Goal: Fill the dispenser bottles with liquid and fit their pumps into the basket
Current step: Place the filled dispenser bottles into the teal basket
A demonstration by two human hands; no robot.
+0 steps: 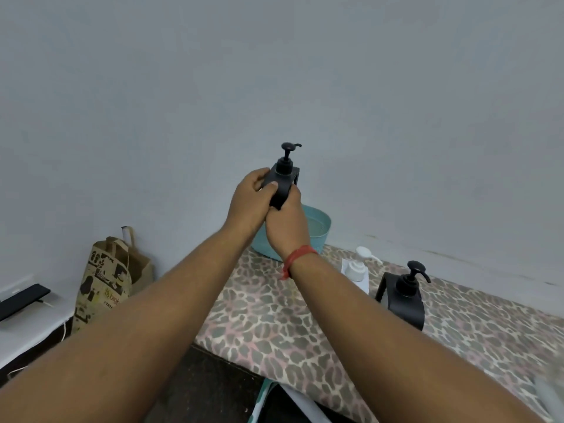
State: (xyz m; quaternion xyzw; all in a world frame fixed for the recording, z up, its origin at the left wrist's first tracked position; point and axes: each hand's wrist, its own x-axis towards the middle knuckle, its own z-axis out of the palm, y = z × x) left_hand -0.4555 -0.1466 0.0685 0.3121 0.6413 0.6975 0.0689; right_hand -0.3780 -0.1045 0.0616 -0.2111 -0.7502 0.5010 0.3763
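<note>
Both hands [268, 206] grip the black dispenser bottle [282, 178] above the basket [320, 227].

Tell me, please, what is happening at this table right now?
A person holds a black pump dispenser bottle up in both hands, left hand and right hand, above a round turquoise plastic basket. A second black pump bottle and a white pump bottle stand on the leopard-print table.

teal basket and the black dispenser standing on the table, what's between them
In the head view, a white pump bottle stands on the leopard-print table between the teal basket and the black dispenser.
</note>
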